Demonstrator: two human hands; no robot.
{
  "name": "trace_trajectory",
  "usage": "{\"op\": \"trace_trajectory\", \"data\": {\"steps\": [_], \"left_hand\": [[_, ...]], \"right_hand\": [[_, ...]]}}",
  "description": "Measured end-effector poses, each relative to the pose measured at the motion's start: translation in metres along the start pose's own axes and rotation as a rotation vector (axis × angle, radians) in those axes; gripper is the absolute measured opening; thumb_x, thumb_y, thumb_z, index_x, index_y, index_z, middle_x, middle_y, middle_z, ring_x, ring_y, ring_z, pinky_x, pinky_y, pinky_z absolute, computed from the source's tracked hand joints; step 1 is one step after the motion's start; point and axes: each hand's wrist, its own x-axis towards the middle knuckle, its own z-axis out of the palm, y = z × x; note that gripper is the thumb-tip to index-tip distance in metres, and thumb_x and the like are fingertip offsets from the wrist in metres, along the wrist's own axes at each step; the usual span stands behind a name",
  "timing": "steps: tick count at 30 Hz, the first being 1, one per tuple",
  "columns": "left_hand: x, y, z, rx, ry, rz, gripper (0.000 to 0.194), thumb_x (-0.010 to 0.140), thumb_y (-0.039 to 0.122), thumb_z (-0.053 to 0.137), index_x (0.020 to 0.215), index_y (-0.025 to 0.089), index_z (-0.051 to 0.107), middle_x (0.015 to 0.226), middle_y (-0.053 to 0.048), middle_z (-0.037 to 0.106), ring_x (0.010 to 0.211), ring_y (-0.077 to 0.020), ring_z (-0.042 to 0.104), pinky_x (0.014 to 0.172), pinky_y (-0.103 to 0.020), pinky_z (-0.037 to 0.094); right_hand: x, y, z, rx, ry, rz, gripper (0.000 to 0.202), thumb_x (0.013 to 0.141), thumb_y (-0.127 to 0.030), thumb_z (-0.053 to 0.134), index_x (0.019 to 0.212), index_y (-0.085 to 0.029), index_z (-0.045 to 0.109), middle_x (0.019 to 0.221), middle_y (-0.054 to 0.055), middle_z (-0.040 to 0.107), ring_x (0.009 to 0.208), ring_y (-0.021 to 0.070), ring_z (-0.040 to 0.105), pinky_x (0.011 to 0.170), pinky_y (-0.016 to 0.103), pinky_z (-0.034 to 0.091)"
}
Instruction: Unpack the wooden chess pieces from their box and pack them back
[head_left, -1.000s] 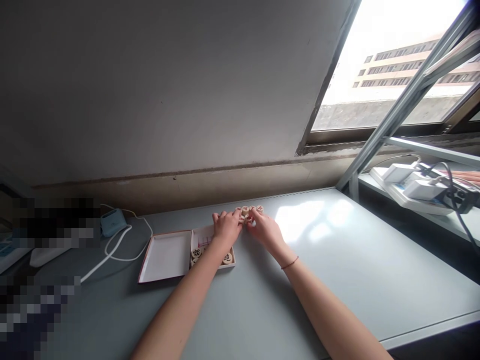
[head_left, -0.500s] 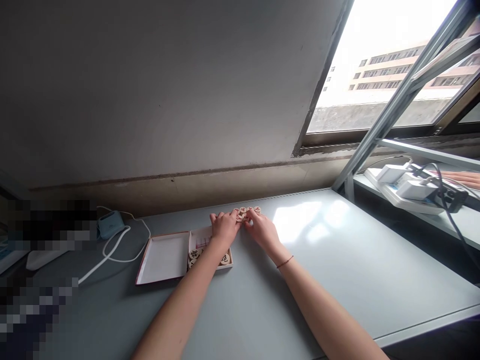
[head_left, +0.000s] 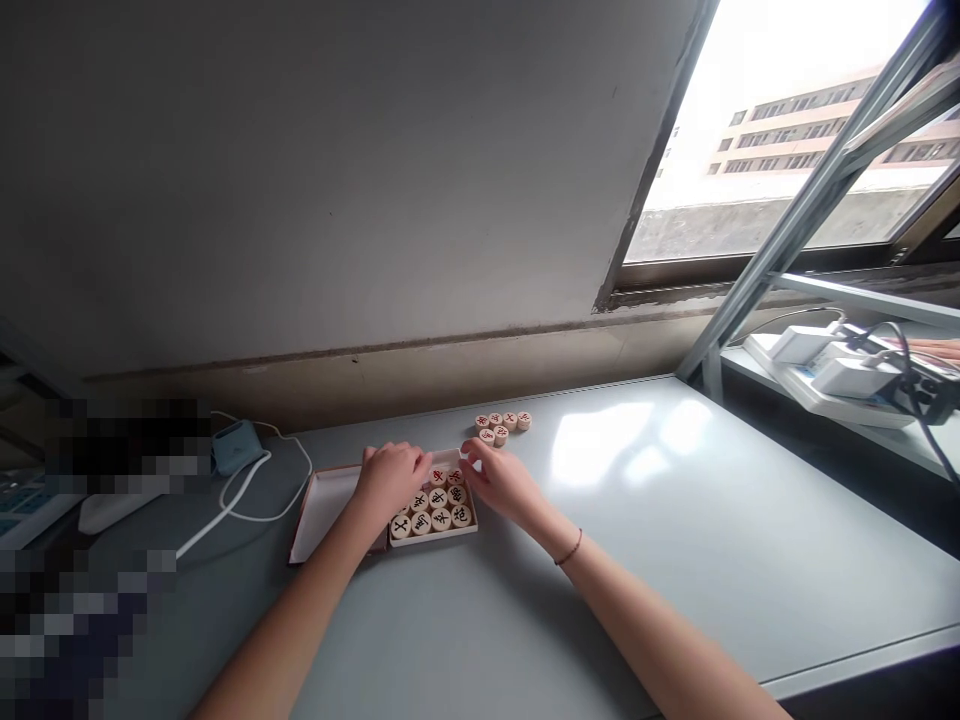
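An open box point(head_left: 433, 539) on the grey table holds several round wooden pieces, most with black characters and a couple with red ones. My left hand point(head_left: 391, 482) is over the box's left part and the edge of its lid point(head_left: 328, 505), fingers bent; what its fingertips touch is hidden. At the box's right rim, my right hand point(head_left: 501, 482) has its thumb and fingers apart, with nothing seen between them. Several red-marked pieces point(head_left: 501, 435) stand in two short rows on the table behind my right hand.
A blue charger point(head_left: 236, 447) with a white cable point(head_left: 225, 510) lies at the left. A metal shelf frame point(head_left: 795, 225) rises at the right, with white plugs and a power strip point(head_left: 825, 385) on its shelf. The wall borders the table's back edge.
Both hands have moved back from the rows of red-marked pieces toward the box, uncovering those pieces. My left hand went left and down; my right hand has opened. The view has shifted slightly.
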Motion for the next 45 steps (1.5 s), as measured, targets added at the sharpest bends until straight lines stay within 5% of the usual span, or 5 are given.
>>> {"op": "trace_trajectory", "data": {"steps": [9,17,39,42,45], "left_hand": [[-0.013,0.015,0.021,-0.053,-0.044,0.011,0.038,0.096,0.029,0.032,0.09,0.02,0.068,0.101,-0.01,0.069,0.1,-0.0258,0.06,0.084,-0.039,0.038],[-0.017,0.013,0.03,-0.095,0.02,0.0,0.033,0.096,0.028,0.034,0.089,0.021,0.066,0.102,-0.008,0.068,0.099,-0.0232,0.06,0.084,-0.038,0.037],[-0.017,0.008,0.033,-0.296,0.064,-0.019,0.022,0.092,0.03,0.039,0.079,0.021,0.055,0.09,-0.002,0.068,0.087,-0.019,0.061,0.085,-0.035,0.038],[-0.017,0.006,0.035,-0.366,0.093,-0.005,0.02,0.091,0.032,0.042,0.08,0.022,0.055,0.089,-0.002,0.067,0.088,-0.0194,0.06,0.084,-0.034,0.041],[-0.017,0.004,0.035,-0.516,0.192,0.008,0.017,0.089,0.033,0.046,0.085,0.022,0.057,0.093,-0.003,0.066,0.086,-0.0184,0.06,0.079,-0.031,0.044]], "right_hand": [[-0.004,-0.006,0.012,-0.011,0.043,0.006,0.017,0.095,-0.026,0.038,0.1,-0.021,0.053,0.087,0.004,0.068,0.062,0.0144,0.057,0.055,0.023,0.032],[-0.001,0.004,0.011,-0.214,0.097,0.206,0.019,0.088,-0.015,0.042,0.088,-0.019,0.06,0.094,0.006,0.064,0.073,0.0153,0.058,0.058,0.024,0.033],[0.001,0.009,-0.005,-0.342,0.066,0.358,0.023,0.09,-0.017,0.039,0.083,-0.018,0.06,0.093,0.008,0.06,0.062,0.0132,0.053,0.049,0.026,0.026],[0.001,0.007,-0.007,-0.293,0.086,0.337,0.023,0.089,-0.015,0.038,0.083,-0.019,0.06,0.093,0.007,0.062,0.065,0.0143,0.055,0.051,0.025,0.029],[0.0,0.001,-0.008,-0.135,0.108,0.142,0.021,0.087,-0.014,0.042,0.096,-0.02,0.06,0.099,0.006,0.064,0.07,0.0151,0.058,0.058,0.025,0.038]]}}
